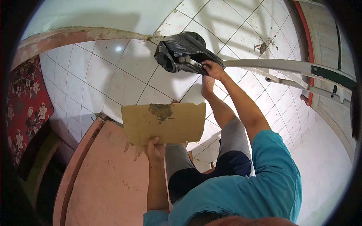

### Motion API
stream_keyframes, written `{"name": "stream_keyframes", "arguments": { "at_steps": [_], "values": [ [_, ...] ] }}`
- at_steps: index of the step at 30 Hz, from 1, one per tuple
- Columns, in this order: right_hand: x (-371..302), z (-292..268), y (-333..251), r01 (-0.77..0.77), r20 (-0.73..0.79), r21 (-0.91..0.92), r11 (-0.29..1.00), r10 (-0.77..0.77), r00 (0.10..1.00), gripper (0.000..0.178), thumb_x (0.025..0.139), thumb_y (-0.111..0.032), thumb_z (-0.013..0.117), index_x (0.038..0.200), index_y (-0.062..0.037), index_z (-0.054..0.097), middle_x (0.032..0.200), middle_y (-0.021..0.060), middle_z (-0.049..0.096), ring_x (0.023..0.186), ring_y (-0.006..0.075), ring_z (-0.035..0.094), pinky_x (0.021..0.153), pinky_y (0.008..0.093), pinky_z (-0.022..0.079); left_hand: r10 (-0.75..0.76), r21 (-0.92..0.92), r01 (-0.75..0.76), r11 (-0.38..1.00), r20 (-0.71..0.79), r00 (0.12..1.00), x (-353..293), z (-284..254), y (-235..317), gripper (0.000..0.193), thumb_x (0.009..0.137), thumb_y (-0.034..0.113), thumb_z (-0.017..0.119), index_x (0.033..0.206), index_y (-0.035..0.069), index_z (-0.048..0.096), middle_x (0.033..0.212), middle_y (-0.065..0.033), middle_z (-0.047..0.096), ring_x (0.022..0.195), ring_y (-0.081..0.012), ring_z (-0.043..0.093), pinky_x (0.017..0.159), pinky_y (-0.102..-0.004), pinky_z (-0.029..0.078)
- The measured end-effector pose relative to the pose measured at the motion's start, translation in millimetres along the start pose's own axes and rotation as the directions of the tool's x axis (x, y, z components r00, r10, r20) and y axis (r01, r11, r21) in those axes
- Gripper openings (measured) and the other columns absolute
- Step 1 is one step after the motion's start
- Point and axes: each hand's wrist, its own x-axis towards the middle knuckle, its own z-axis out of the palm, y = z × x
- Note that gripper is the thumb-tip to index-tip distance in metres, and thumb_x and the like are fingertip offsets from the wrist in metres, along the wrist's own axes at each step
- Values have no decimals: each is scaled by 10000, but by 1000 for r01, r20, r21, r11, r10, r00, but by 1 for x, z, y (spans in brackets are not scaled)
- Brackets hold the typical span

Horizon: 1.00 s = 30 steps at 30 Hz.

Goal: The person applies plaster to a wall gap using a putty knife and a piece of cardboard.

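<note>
The left hand (154, 149) grasps a sheet of brown cardboard (169, 130) by its near edge, and the right hand (214, 70) pinches the rim of a black plastic bag (184, 43). Around them spreads a floor of white tiles (128, 66) with dark joints. To the right, pale metal rails (271, 65) run from beside the bag toward the edge of the view, close to the right hand. Beyond them lies a small heap of dark debris (263, 48). At lower left is a pink panel (109, 169), partly covered by the cardboard and left forearm; farther left hangs red floral fabric (28, 113).

The left forearm points straight ahead, thumb on top of the cardboard, the fingers hidden beneath. The right arm reaches farther forward, angled inward, above a bare foot (207, 86). The cardboard extends ahead of the left hand, a dark dirty patch (161, 112) near its far edge. The crumpled bag sits mostly left of the right hand, well apart from the cardboard; its contents are unclear.
</note>
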Motion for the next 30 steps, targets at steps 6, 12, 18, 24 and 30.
{"name": "stream_keyframes", "arguments": {
  "at_steps": [6, 12, 18, 24, 30],
  "values": [
    [-25, -15, 15, -36, -33, 37, 999, 37, 999, 290, 975, -202, 602, 1244, -112, 658, 1203, 129, 684, 1131, 298, 647, 1009, 371, 490, 33, 42, -34, 999, 22, 999, -7, 4, 5, 534, 812, 29, 570, 1340, -29, 517, 1306, -125, 576, 1243, -280, 554, 1083, -454, 459],
    [-52, -28, -2, -74, -37, 126, 989, 79, 996, 286, 981, -192, 621, 1251, -105, 651, 1147, 103, 697, 1059, 230, 649, 954, 331, 506, 44, 7, -45, 999, 29, 999, -6, -15, 1, 598, 829, -73, 537, 1414, 22, 458, 1341, -96, 564, 1260, -245, 543, 1095, -418, 432],
    [-73, -54, -18, 0, -117, 258, 966, 31, 993, 284, 998, -186, 631, 1266, -94, 644, 1117, 94, 696, 1021, 194, 635, 928, 324, 508, 73, 71, -72, 995, -13, 997, -1, -9, 7, 513, 842, -3, 558, 1350, -42, 502, 1337, -131, 558, 1244, -272, 555, 1070, -439, 466],
    [-109, -121, -98, 199, -177, 262, 944, -156, 972, 310, 1017, -210, 617, 1289, -60, 619, 1109, 104, 691, 1008, 187, 649, 933, 341, 508, 157, -48, -153, 987, 92, 983, -12, 45, 44, 496, 851, -15, 547, 1346, -32, 506, 1266, -116, 596, 1173, -256, 594, 1014, -417, 497],
    [-187, -222, -226, 313, -244, 64, 947, -290, 926, 282, 1030, -226, 598, 1237, -42, 651, 1134, 85, 676, 1009, 162, 633, 898, 307, 506, 278, -213, -225, 951, 264, 924, -57, 93, 86, 317, 894, -6, 529, 1207, -34, 566, 1171, -98, 634, 1054, -245, 625, 966, -425, 507]
  ]
}}
